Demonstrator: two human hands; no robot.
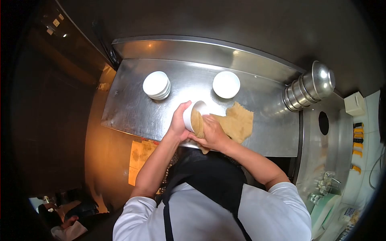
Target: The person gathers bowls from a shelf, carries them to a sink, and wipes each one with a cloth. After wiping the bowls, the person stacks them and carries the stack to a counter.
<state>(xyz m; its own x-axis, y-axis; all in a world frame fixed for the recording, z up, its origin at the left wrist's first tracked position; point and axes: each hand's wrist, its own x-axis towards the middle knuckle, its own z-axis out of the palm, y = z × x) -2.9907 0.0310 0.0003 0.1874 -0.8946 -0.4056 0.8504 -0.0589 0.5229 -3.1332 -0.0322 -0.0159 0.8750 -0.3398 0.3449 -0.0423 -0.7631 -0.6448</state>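
My left hand (177,121) is wrapped around the outside of a white bowl (187,119), which is tilted on its side above the front of the steel table (130,108). A tan cloth (197,121) is bunched in my right hand (214,133), pressed into the bowl's mouth. More tan cloth (239,122) lies spread on the table to the right; whether it joins the piece in my hand is hidden. Behind my hands stand a stack of white bowls (156,85) on the left and another white bowl (226,84) on the right.
Nested metal bowls (299,95) lean at the table's right end, by a raised steel back edge (193,50). Yellow-handled tools (357,144) hang on the far right wall. Lower left, an orange-lit cloth (140,154) hangs below the table; another person (72,221) is partly visible.
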